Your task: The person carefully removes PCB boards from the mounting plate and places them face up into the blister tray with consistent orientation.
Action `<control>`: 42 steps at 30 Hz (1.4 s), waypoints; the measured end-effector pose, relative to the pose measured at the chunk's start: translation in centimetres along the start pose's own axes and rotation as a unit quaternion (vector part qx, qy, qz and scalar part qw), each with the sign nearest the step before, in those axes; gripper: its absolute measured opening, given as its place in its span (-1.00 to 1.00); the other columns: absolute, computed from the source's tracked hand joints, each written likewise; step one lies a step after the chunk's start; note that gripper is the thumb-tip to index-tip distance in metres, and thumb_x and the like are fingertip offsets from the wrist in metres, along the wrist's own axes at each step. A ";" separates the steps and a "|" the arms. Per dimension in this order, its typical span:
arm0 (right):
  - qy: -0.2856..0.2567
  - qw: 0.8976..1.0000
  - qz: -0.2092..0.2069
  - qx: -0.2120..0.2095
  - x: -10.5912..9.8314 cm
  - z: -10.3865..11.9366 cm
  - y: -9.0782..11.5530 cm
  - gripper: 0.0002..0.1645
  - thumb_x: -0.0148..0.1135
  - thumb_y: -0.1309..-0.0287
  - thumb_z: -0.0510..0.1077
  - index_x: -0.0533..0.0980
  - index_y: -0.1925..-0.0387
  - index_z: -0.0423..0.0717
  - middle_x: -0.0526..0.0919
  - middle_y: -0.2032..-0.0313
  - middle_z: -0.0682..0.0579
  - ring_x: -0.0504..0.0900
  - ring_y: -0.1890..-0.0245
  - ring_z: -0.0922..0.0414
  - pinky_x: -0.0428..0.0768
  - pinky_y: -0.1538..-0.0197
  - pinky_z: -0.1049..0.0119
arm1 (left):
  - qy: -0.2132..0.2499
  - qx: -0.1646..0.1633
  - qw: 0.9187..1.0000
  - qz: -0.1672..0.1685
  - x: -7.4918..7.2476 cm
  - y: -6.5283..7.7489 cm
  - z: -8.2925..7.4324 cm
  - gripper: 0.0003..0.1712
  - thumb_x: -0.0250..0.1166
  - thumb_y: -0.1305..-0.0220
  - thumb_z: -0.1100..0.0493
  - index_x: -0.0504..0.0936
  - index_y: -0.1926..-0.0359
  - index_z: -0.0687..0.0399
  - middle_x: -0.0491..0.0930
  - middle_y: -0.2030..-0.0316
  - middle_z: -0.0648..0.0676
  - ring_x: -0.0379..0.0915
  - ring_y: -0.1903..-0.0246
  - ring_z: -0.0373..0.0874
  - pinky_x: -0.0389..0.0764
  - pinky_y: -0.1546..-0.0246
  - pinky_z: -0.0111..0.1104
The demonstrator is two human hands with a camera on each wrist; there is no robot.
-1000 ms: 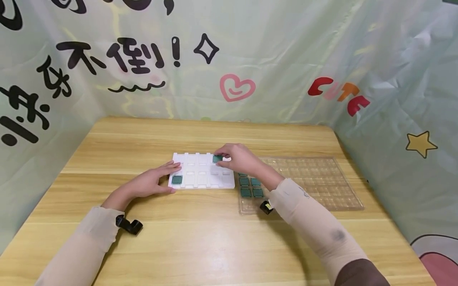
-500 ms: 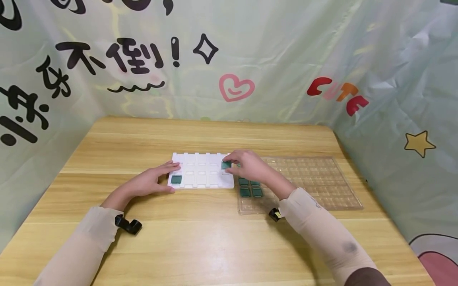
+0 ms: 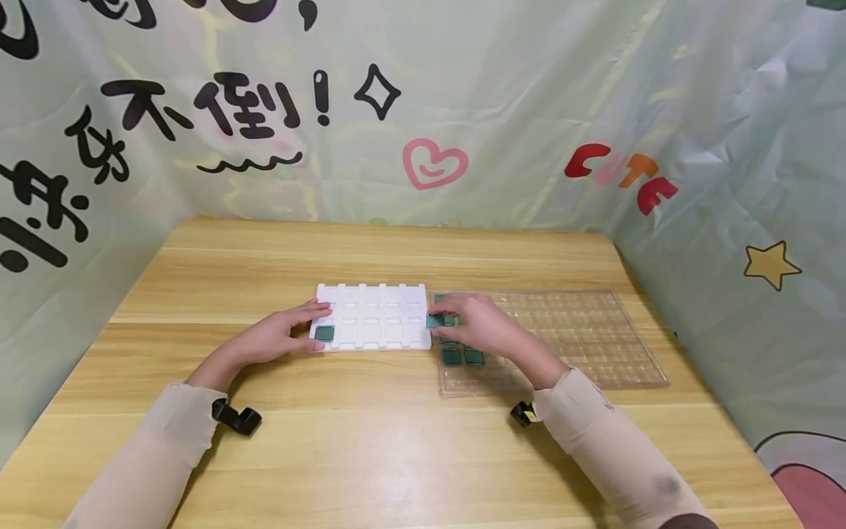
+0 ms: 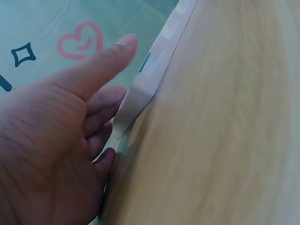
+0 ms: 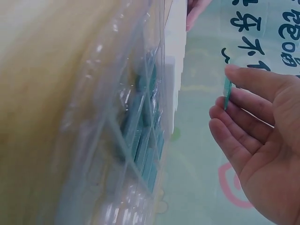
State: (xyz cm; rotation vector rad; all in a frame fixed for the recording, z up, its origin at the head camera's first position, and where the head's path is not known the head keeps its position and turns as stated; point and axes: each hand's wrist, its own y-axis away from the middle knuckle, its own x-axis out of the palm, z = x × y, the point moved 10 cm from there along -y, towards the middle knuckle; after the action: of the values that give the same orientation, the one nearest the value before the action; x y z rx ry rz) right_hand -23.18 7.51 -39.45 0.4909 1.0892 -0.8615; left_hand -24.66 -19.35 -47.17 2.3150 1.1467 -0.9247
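Note:
My right hand [image 3: 479,323] pinches a small square green chip [image 3: 435,321] between thumb and fingers. The right wrist view shows this chip [image 5: 227,93] edge-on, lifted above the trays. It hangs where the white compartment tray [image 3: 396,347] meets the clear plastic tray [image 3: 562,338]. My left hand [image 3: 274,336] rests at the white tray's left end, its fingers extended and relaxed. One green chip [image 3: 324,333] lies in the white tray's near left pocket. Several more green chips [image 3: 452,357] fill the left columns of the clear tray, partly hidden under my right hand.
A wooden table [image 3: 370,441] bears both trays side by side. Behind it and at its sides hangs a printed cloth [image 3: 515,95]. A black wrist mount [image 3: 238,417] sits on the left sleeve, another [image 3: 524,414] on the right.
My right hand has moved right and nearer, carrying the pinched chip from the white tray's far right corner to the edge of the clear tray. My left hand has stayed in place.

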 end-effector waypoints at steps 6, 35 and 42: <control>0.012 1.000 0.013 -0.007 0.4 -0.2 1.5 -0.56 0.40 -0.16 -0.02 0.63 -0.07 -0.05 0.67 0.01 0.02 0.65 0.21 0.14 0.62 0.15 0.24 | -0.015 0.000 1.000 -0.003 0.1 -0.1 -0.2 0.00 0.38 -0.11 -0.28 0.26 -0.46 0.05 0.11 -0.48 0.01 -0.17 -0.49 0.02 -0.03 -0.41 0.06; -0.015 0.998 0.063 -0.017 2.5 -0.4 5.9 -0.55 0.36 -0.20 0.01 0.61 -0.10 -0.03 0.62 -0.10 -0.02 0.54 -0.16 -0.02 0.48 -0.20 -0.03 | -0.060 -0.014 0.997 0.051 -0.7 -0.3 -1.5 -0.07 0.49 -0.10 -0.01 0.30 -0.41 0.22 0.14 -0.46 0.12 -0.15 -0.47 0.15 0.05 -0.38 0.07; 0.007 0.997 0.061 -0.041 3.1 0.1 6.5 -0.58 0.38 -0.18 0.02 0.64 -0.05 -0.03 0.66 -0.04 0.03 0.59 -0.09 0.05 0.54 -0.14 0.08 | -0.041 -0.019 0.998 0.046 -0.2 -0.3 -1.1 -0.08 0.47 -0.13 -0.02 0.28 -0.42 0.23 0.12 -0.47 0.11 -0.20 -0.48 0.13 0.00 -0.39 0.07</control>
State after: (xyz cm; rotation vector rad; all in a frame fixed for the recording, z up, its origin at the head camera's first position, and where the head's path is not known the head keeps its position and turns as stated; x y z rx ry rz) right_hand -17.28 10.19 -42.59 0.4902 1.0924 -0.7045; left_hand -24.51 -18.63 -46.26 2.2583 1.0069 -0.9469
